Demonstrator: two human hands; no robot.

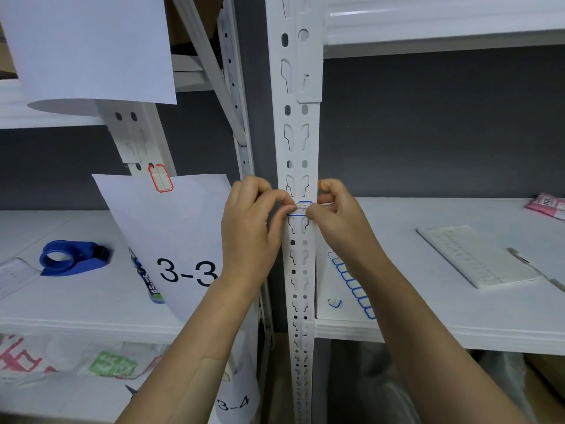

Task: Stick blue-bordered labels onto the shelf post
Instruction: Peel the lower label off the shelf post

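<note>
A white slotted shelf post (298,142) runs up the middle of the head view. A small blue-bordered label (302,208) lies across its front at hand height. My left hand (250,221) pinches the label's left end with curled fingers. My right hand (334,214) pinches its right end, thumb tip on the lower blue edge. A sheet of blue-bordered labels (351,284) lies on the right shelf (443,319) just beside the post, partly hidden by my right forearm. One loose blue label (334,302) lies near it.
On the left shelf (61,313) sits a blue tape dispenser (72,257). A paper sign marked 3-3 (171,240) hangs from the left post under a red-bordered label (160,178). A white label sheet (477,260) and a pink packet (547,206) lie on the right shelf.
</note>
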